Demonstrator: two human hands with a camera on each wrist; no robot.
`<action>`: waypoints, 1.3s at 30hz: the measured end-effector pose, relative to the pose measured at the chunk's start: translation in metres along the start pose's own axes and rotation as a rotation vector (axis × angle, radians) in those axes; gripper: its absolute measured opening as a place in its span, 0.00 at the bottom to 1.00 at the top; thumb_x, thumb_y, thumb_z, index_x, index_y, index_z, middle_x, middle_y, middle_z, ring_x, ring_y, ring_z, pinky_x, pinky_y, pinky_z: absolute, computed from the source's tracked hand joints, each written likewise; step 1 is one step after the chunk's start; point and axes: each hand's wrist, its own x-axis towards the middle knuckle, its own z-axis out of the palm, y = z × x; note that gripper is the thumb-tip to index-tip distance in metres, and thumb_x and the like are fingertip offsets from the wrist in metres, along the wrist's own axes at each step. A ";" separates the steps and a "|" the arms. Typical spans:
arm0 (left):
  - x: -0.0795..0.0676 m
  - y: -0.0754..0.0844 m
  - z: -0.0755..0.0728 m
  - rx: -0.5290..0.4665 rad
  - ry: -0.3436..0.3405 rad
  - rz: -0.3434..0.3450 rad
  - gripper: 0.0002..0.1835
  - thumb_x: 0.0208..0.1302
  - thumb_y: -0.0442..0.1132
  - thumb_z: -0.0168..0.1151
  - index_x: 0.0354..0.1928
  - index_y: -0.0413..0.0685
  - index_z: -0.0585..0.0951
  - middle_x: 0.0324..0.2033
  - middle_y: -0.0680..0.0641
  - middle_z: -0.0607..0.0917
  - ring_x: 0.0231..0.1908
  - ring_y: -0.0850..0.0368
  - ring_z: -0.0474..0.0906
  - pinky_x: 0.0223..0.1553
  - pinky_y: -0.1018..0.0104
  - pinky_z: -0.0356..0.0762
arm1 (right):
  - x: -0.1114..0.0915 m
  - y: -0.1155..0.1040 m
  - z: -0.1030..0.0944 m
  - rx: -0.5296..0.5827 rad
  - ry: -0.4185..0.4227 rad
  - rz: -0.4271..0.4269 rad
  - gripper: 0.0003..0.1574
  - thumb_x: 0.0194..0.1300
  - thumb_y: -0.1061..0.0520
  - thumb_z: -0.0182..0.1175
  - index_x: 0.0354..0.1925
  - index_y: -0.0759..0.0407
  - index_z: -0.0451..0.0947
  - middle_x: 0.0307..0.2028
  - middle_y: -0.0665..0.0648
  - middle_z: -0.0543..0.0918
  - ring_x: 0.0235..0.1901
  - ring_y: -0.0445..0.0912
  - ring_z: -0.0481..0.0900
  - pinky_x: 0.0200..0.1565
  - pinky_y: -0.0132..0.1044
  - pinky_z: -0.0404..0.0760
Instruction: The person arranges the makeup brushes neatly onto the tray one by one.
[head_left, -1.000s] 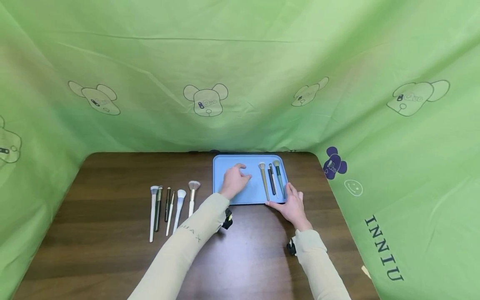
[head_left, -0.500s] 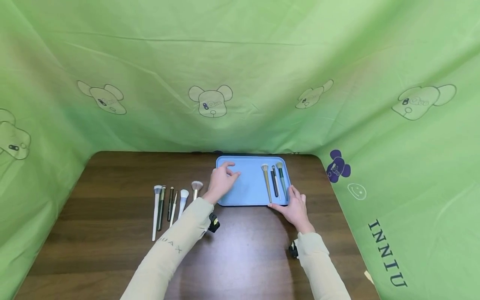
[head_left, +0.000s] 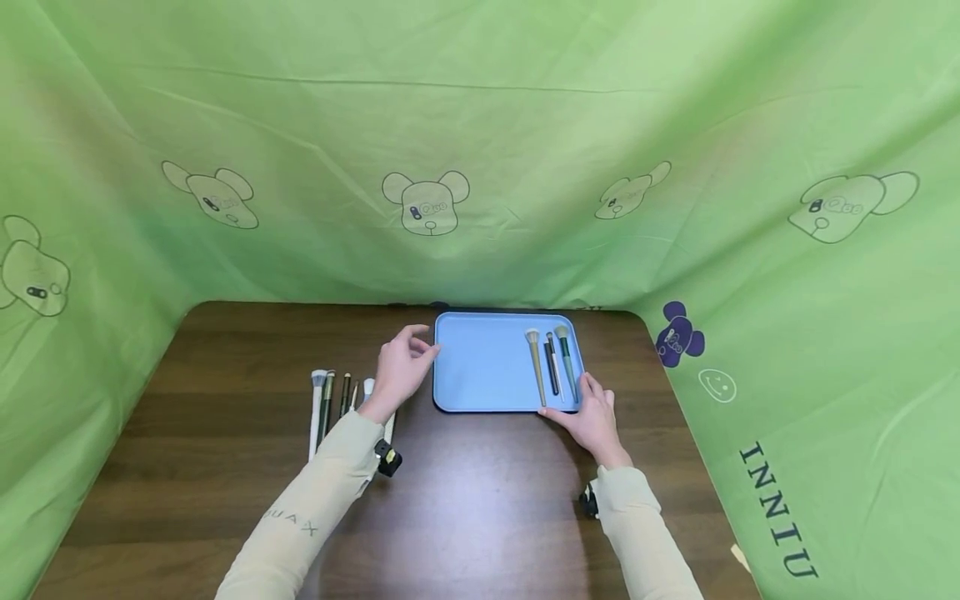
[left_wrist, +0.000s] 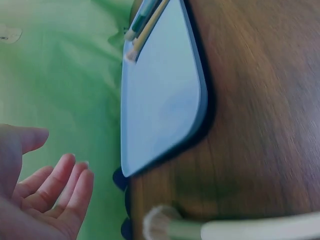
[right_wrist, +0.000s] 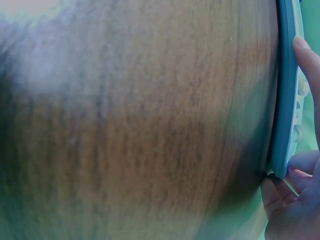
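My left hand (head_left: 402, 367) hovers just left of the blue tray (head_left: 480, 367), fingers loosely bent and nothing in them. The left wrist view confirms the left hand (left_wrist: 50, 195) holds nothing. At the tray's front right corner, my right hand (head_left: 595, 421) holds the rim, thumb along the front edge and fingers at the right side. The right wrist view shows its fingers (right_wrist: 295, 162) bent round the tray corner. Inside the tray's right part lie several makeup brushes, among them a tan-handled brush (head_left: 537, 367) and a green brush (head_left: 567, 362).
Left of the tray, several more makeup brushes lie in a row on the brown wooden table (head_left: 465, 500), including a white brush (head_left: 315, 417) and a dark green brush (head_left: 326, 404). My left forearm partly covers them. A green curtain (head_left: 315, 108) surrounds the table.
My left hand has moved left from over the tray to beside its left edge, towards the brush row. My right hand stays at the tray corner. The view has shifted slightly.
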 end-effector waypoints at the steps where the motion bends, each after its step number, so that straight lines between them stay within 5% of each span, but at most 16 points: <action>1: -0.001 -0.002 -0.003 -0.003 0.004 -0.001 0.24 0.67 0.43 0.69 0.61 0.42 0.79 0.35 0.47 0.87 0.38 0.51 0.85 0.41 0.55 0.82 | 0.000 0.000 0.000 -0.001 -0.002 0.002 0.74 0.50 0.33 0.78 0.75 0.74 0.53 0.74 0.74 0.57 0.58 0.64 0.59 0.59 0.55 0.67; 11: -0.016 -0.022 -0.039 0.014 0.030 -0.014 0.26 0.69 0.43 0.68 0.64 0.39 0.76 0.53 0.38 0.84 0.55 0.41 0.80 0.58 0.50 0.75 | 0.000 -0.001 0.000 0.004 -0.009 0.003 0.75 0.50 0.32 0.78 0.75 0.74 0.54 0.74 0.74 0.57 0.58 0.64 0.59 0.59 0.55 0.67; 22: -0.036 -0.050 -0.076 0.105 0.109 -0.095 0.28 0.70 0.42 0.65 0.66 0.35 0.75 0.59 0.32 0.80 0.57 0.34 0.78 0.56 0.43 0.74 | 0.000 0.001 0.001 0.007 0.002 -0.001 0.75 0.49 0.32 0.78 0.75 0.74 0.55 0.73 0.73 0.58 0.57 0.63 0.59 0.58 0.54 0.67; 39: -0.061 -0.086 -0.102 0.216 0.140 -0.206 0.30 0.66 0.39 0.64 0.66 0.30 0.73 0.59 0.27 0.78 0.58 0.27 0.73 0.57 0.38 0.70 | -0.001 0.002 0.002 0.001 0.020 -0.012 0.73 0.48 0.34 0.79 0.74 0.74 0.57 0.72 0.74 0.59 0.57 0.65 0.60 0.57 0.55 0.68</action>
